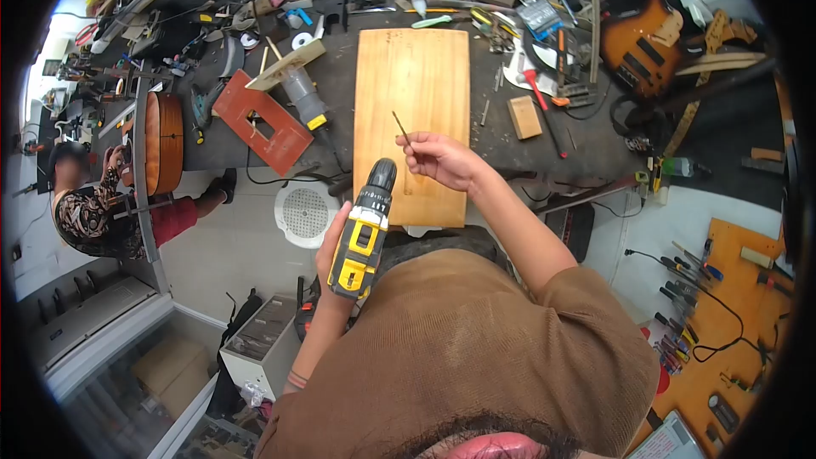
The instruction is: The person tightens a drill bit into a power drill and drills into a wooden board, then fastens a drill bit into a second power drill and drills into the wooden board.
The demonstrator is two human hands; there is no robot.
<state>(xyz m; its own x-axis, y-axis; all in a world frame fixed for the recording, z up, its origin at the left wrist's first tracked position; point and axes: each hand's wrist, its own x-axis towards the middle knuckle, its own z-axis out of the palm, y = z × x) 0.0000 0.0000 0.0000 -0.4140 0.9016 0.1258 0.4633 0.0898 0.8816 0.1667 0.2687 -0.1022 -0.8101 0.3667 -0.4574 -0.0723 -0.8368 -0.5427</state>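
A yellow and black cordless drill (pixel 360 242) is held in my left hand (pixel 331 248), its black chuck pointing up toward the board. My right hand (pixel 435 159) pinches a thin dark drill bit (pixel 399 126) between thumb and fingertips, with the bit's tip pointing up and left. The bit is apart from the chuck, just above and to its right. Beneath both hands lies a light wooden board (pixel 412 76), which reaches over the front edge of the dark workbench (pixel 331 59).
Left of the board are a router (pixel 299 95) and a red-brown plate (pixel 262 123). To the right lie a wood block (pixel 524 118), a red-handled tool (pixel 544 110) and a sunburst guitar body (pixel 643 47). Another person (pixel 93 195) sits at far left. A white stool (pixel 306 214) stands below.
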